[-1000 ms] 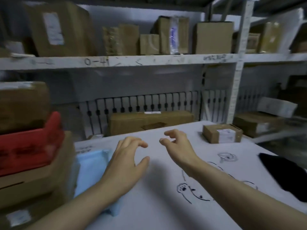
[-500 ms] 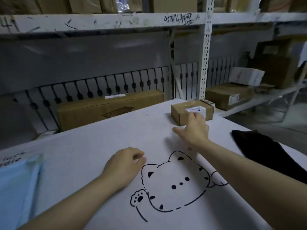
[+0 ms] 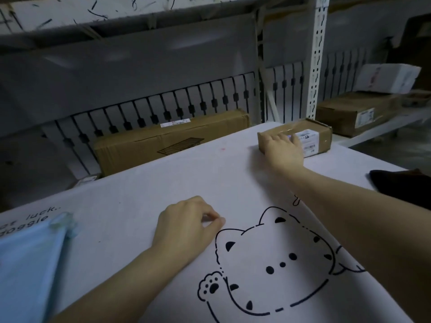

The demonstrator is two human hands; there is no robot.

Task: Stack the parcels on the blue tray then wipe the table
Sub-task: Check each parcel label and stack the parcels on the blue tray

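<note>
I am laying my right hand (image 3: 283,148) over the small parcel (image 3: 310,138) in the upper right of the frame, fingers curling onto its top. Its long axis is running left to right. My left hand (image 3: 186,227), loosely curled and holding nothing, is resting on the table (image 3: 151,183) at centre, nearer the blue tray (image 3: 28,259) at lower left.

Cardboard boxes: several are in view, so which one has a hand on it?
The small parcel at the table's far right corner, under the right hand. The long box behind the table and the shelf box are untouched.
</note>
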